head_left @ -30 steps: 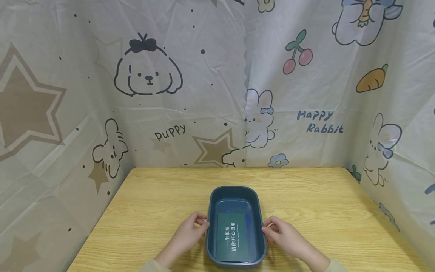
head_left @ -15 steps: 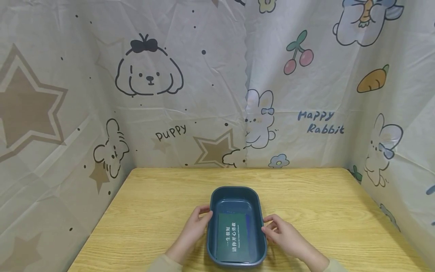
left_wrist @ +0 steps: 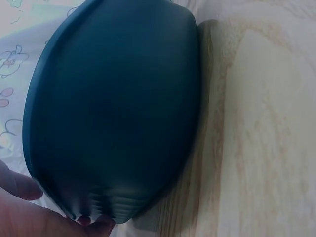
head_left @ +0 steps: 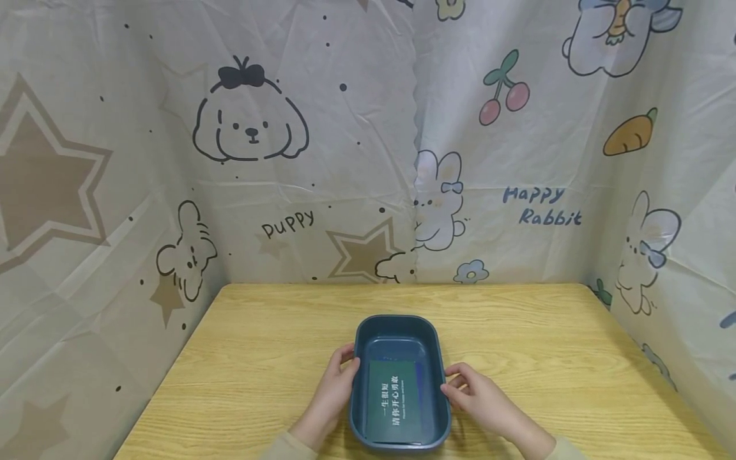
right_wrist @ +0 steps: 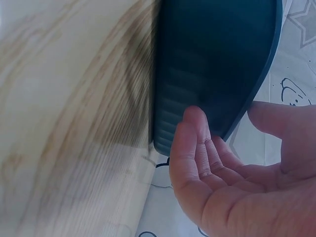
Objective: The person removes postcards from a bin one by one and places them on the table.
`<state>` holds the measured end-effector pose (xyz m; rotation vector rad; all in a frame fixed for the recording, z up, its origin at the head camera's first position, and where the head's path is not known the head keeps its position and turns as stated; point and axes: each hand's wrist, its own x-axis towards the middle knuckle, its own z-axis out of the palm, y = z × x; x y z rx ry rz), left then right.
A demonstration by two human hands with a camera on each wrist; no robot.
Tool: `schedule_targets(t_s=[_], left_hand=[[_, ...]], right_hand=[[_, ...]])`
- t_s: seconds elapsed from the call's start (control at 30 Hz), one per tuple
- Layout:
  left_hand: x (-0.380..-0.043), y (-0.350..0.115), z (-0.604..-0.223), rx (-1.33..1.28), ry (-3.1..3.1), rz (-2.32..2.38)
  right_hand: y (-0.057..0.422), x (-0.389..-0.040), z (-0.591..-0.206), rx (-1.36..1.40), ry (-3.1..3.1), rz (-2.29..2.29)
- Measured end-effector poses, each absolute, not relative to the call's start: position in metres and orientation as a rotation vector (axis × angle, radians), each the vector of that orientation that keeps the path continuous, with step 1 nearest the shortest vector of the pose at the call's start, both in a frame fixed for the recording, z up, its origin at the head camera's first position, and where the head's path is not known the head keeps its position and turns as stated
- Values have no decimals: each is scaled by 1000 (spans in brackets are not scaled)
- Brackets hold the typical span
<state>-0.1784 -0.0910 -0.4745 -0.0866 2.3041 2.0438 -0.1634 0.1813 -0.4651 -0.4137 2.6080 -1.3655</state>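
Observation:
A dark blue-green rectangular plastic box (head_left: 397,348) stands on the table, its long side running away from me. Inside, toward the near end, lies a flat green booklet (head_left: 393,402) with white lettering, and a strip of blue (head_left: 420,390) shows at its right edge. My left hand (head_left: 335,385) is at the left wall, thumb by the rim. On the opposite side my right hand (head_left: 474,395) rests loosely bent fingers against the outer wall. In the right wrist view its thumb (right_wrist: 269,117) meets the rim from outside.
The light wood table (head_left: 276,332) is enclosed by a pale printed curtain (head_left: 322,160) behind and on both sides. Ridges (right_wrist: 173,98) mark the box's outer wall.
My left hand has moved forward and right along the left wall, closer against it. The right hand has barely shifted. The box and booklet stay in place.

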Motion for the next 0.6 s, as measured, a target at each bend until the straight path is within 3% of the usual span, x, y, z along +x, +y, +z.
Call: schedule_targets(t_s=[0.6], left_hand=[[-177, -88, -478, -101, 2265, 2095]], right_hand=[[180, -164, -467, -415, 2630, -1340]])
